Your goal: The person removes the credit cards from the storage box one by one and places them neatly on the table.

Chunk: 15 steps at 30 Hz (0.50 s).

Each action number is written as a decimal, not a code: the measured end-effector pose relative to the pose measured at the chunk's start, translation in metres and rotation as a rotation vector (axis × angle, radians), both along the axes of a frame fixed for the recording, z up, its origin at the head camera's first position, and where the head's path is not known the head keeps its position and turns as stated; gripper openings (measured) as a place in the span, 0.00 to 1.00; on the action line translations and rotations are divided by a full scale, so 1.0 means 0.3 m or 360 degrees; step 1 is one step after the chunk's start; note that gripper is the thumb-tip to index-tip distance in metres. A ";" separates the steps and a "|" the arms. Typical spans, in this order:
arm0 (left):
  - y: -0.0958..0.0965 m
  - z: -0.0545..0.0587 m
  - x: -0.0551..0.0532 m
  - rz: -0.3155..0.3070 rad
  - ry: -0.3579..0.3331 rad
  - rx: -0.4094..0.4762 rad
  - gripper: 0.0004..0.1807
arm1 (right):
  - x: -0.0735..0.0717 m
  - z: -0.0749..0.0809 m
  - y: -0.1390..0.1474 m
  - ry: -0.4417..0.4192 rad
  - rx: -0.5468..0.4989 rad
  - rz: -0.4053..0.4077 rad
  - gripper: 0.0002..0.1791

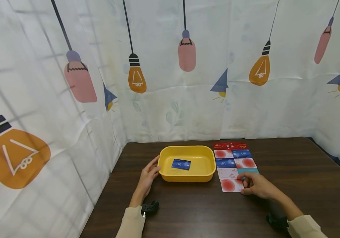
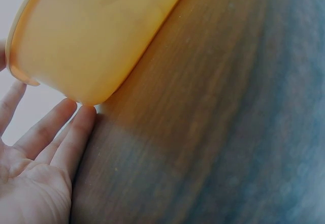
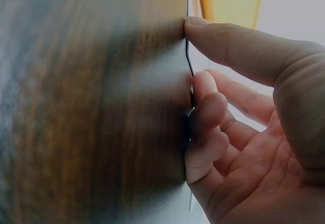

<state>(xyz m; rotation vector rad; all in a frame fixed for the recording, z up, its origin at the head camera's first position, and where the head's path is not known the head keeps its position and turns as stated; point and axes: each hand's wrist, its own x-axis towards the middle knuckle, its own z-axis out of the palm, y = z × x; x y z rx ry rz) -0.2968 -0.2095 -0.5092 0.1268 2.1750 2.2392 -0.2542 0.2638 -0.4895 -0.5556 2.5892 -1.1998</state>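
In the head view a yellow tray (image 1: 188,178) stands on the table with a blue card (image 1: 181,164) lying inside. My left hand (image 1: 148,177) touches the tray's left end, its fingers fairly straight; the left wrist view shows these fingers (image 2: 43,132) spread against the yellow wall. To the tray's right, my right hand (image 1: 257,185) pinches a white card with a red circle (image 1: 228,185) by its right end, at the near end of a card layout. A teal card (image 1: 248,171) lies partly under that hand. In the right wrist view the thumb (image 3: 228,43) and curled fingers meet the tabletop.
Further cards lie in two columns beyond the held one: a pale pink card (image 1: 228,173), blue cards (image 1: 225,163), more red-circle cards (image 1: 245,162) and red cards (image 1: 230,145) at the back. Dark brown tabletop (image 1: 188,211); a printed curtain (image 1: 170,112) hangs behind and left.
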 end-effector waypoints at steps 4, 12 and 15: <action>0.001 0.000 0.002 0.0003 0.0006 -0.0005 0.28 | 0.002 0.000 0.000 0.0003 -0.0018 0.0010 0.28; -0.002 -0.004 -0.001 -0.0003 -0.0003 -0.0017 0.28 | 0.004 0.001 -0.003 0.0023 0.0009 -0.0010 0.27; -0.002 -0.003 -0.001 -0.0005 0.0001 -0.0011 0.28 | 0.003 0.001 -0.003 0.0032 0.0007 -0.0009 0.27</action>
